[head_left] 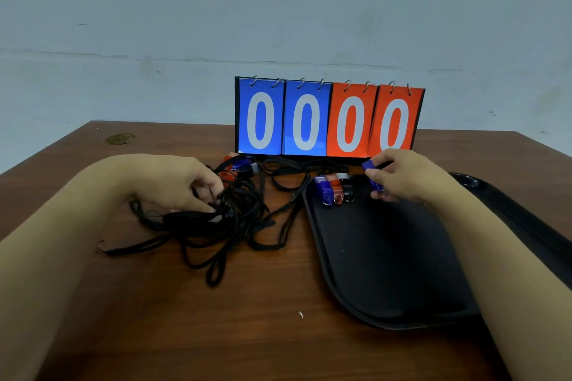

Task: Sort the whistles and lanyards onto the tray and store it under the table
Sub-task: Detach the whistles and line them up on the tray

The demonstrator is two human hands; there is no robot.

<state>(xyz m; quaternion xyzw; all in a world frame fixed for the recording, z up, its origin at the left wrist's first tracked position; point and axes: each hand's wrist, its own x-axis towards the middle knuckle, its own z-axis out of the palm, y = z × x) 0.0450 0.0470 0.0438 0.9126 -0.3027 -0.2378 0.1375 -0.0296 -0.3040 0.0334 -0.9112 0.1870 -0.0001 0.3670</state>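
A black tray (387, 272) lies on the right of the wooden table. At its far left corner stand three whistles in a row: blue (323, 192), red (335, 190) and black (347, 190). My right hand (405, 176) hovers over the tray's far edge, pinching a blue whistle (371, 168) just right of that row. A tangle of black lanyards (235, 219) spreads over the table left of the tray. My left hand (182, 182) rests on that tangle with its fingers closed on cords. More whistles (236, 168), red and blue, lie behind the tangle.
A flip scoreboard (328, 119) reading 0000, two blue cards and two red, stands at the back of the table (216, 334), close behind the whistles. A pale wall rises behind. A small white scrap (300, 314) lies near the front.
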